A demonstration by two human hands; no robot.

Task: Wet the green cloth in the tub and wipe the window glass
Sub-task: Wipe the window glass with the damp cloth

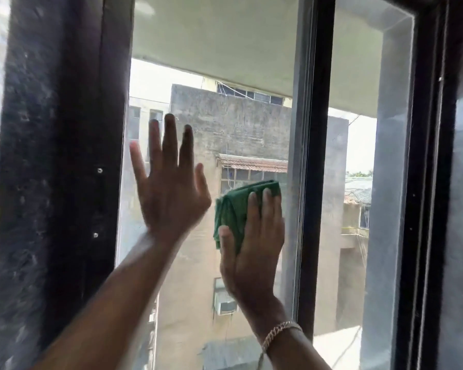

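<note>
The folded green cloth (233, 209) is pressed flat against the window glass (225, 124) under my right hand (254, 241), whose fingers lie over it. To its left, my left hand (169, 188) rests flat on the same pane with fingers spread and nothing in it. A gold chain bracelet (278, 331) circles my right wrist. The tub is not in view.
A wide dark frame post (59, 169) borders the pane on the left. A black mullion (316, 161) stands just right of the cloth, with a second pane (358, 182) and another dark frame (428, 182) beyond. Grey buildings show through the glass.
</note>
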